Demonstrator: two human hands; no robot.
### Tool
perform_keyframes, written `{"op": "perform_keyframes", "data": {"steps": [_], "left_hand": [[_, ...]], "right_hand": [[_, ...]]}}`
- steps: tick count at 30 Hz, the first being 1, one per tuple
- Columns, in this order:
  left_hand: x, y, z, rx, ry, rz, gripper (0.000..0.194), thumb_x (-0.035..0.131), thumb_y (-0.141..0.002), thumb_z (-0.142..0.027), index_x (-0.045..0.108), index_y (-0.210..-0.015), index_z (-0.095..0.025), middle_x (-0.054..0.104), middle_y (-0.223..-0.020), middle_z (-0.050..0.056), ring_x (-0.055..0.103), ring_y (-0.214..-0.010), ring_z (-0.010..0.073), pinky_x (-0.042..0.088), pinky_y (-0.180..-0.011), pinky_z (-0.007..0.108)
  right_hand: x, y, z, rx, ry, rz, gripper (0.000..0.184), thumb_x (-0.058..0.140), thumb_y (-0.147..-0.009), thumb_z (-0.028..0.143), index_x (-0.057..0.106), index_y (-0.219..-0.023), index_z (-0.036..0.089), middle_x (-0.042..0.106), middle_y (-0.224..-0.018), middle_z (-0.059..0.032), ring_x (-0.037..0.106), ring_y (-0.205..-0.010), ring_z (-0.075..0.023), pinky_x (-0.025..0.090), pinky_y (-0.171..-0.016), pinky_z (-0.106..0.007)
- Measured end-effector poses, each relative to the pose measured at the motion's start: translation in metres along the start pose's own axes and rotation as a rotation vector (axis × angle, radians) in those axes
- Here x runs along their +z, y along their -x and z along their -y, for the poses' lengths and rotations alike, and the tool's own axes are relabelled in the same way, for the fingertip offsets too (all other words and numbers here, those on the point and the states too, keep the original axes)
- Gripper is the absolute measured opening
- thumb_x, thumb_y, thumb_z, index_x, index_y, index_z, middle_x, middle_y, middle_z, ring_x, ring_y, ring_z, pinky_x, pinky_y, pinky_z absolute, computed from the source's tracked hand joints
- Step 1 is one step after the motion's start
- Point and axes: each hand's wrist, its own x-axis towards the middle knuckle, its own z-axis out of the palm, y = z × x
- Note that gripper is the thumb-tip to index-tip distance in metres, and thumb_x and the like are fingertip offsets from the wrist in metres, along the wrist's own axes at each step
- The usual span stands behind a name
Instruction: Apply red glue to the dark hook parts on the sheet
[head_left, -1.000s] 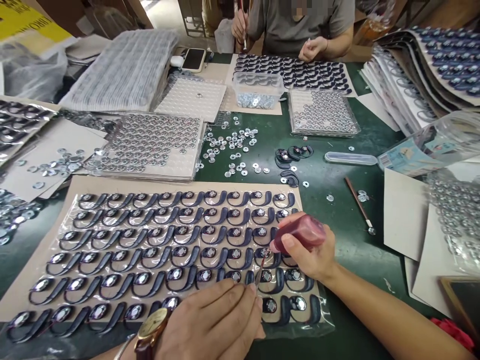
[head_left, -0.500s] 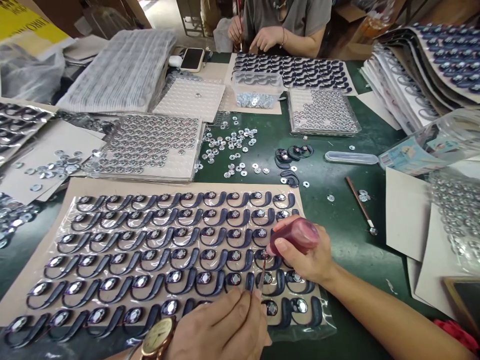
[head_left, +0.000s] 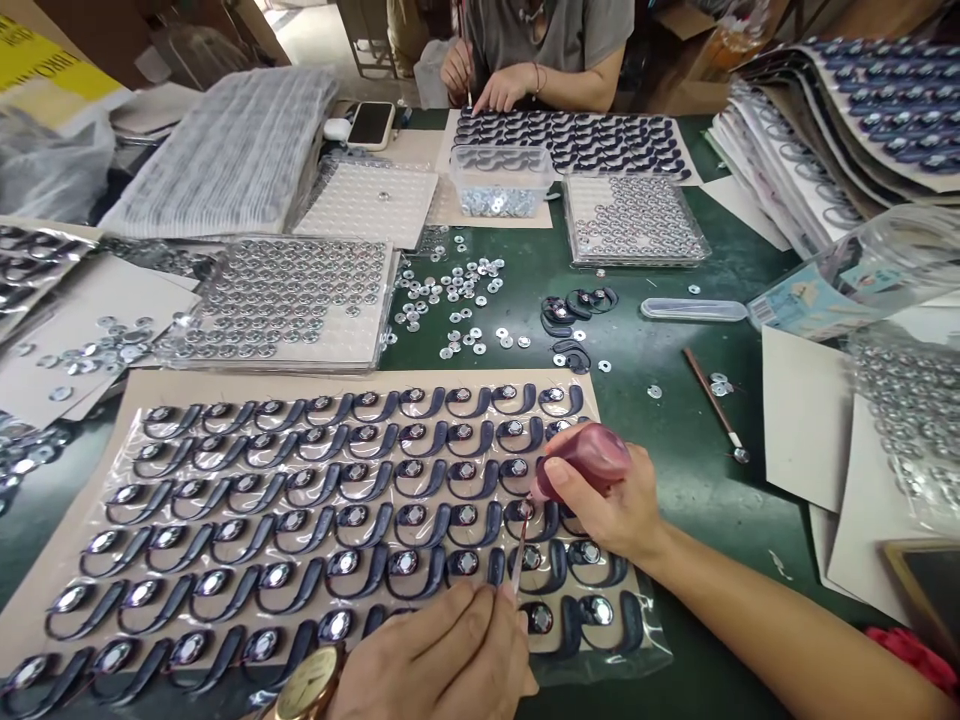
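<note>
Left hand (head_left: 442, 650): low over the tabletop's near side, back upward, fingers bent and drawn close together. The tips meet the thumb side in a tight pinch and aim away from the near edge, angled to the right. The thumb is mostly hidden.

Right hand (head_left: 626, 500): further from the near edge than the left, closed in a curled grip. Its thumb (head_left: 568, 482) lies on the near side, pointing left; the other fingers are largely concealed.

Right forearm (head_left: 772, 605): bare, slanting in from the near right, wrist almost straight. Hands: apart but near each other.
</note>
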Motion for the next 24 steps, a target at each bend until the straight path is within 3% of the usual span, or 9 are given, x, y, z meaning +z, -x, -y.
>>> {"op": "perform_keyframes", "data": {"steps": [10,18,24], "left_hand": [[-0.0013,-0.0003,0.0006,-0.036,0.022,-0.014,0.014,0.058,-0.090,-0.019,0.069,-0.096,-0.013,0.073,-0.098,0.001,0.069,-0.090,0.0117,0.053,-0.092,0.022],[-0.0009,0.0013,0.0000,-0.027,0.003,0.025,0.019,0.051,-0.094,-0.017,0.069,-0.096,-0.014,0.072,-0.100,0.001,0.069,-0.092,0.0131,0.057,-0.084,0.024],[-0.0034,-0.0008,0.0045,-0.025,0.062,0.021,0.017,0.054,-0.092,-0.016,0.070,-0.097,-0.012,0.073,-0.099,0.004,0.070,-0.090,0.0144,0.057,-0.087,0.024]], "right_hand": [[-0.0027,0.0001,-0.0003,-0.019,0.032,-0.042,0.007,0.063,-0.083,0.026,0.061,-0.083,0.019,0.067,-0.060,-0.0003,0.064,-0.052,-0.0160,0.053,-0.054,-0.028],[-0.0040,-0.0003,-0.0008,-0.011,0.080,-0.035,0.009,0.062,-0.083,0.027,0.061,-0.082,0.019,0.064,-0.057,0.0000,0.062,-0.052,-0.0158,0.051,-0.054,-0.028],[-0.0036,-0.0022,0.0032,-0.023,0.085,-0.032,0.012,0.061,-0.084,0.029,0.062,-0.078,0.018,0.062,-0.053,-0.0001,0.058,-0.048,-0.0149,0.050,-0.051,-0.028]]}}
